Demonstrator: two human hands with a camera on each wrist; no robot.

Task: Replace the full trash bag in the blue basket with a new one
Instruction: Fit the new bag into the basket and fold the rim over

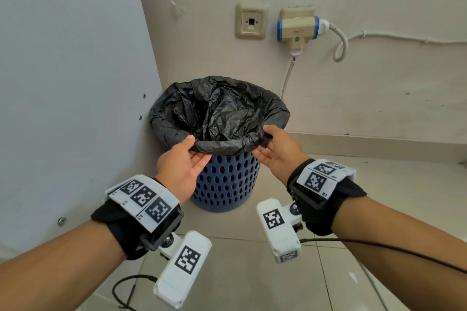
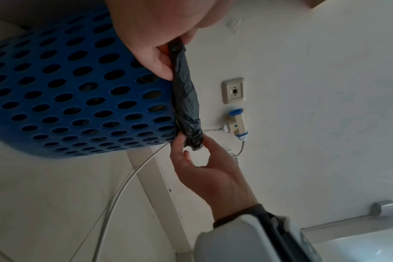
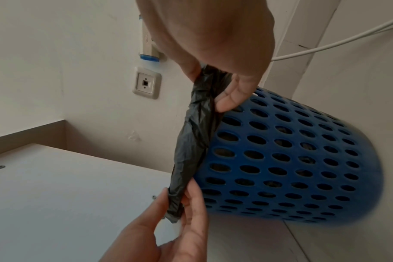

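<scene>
A blue perforated basket [image 1: 225, 184] stands on the floor in the corner, lined with a black trash bag [image 1: 217, 111] whose edge is rolled over the rim. My left hand [image 1: 195, 149] pinches the rolled edge at the near left, thumb on top and fingers underneath. My right hand [image 1: 261, 140] pinches it the same way at the near right. In the left wrist view the bag edge [image 2: 185, 99] runs taut between my left hand [image 2: 168, 62] and my right hand [image 2: 191, 143], against the basket [image 2: 79, 99]. The right wrist view shows the bag edge [image 3: 195, 141], basket [image 3: 292, 159] and both pinches.
A white cabinet panel [image 1: 70, 83] stands close on the basket's left. On the wall behind are a data socket [image 1: 251, 21] and a plug adapter [image 1: 298, 30] with white cables [image 1: 286, 81] running down beside the basket. Tiled floor [image 1: 379, 184] lies to the right.
</scene>
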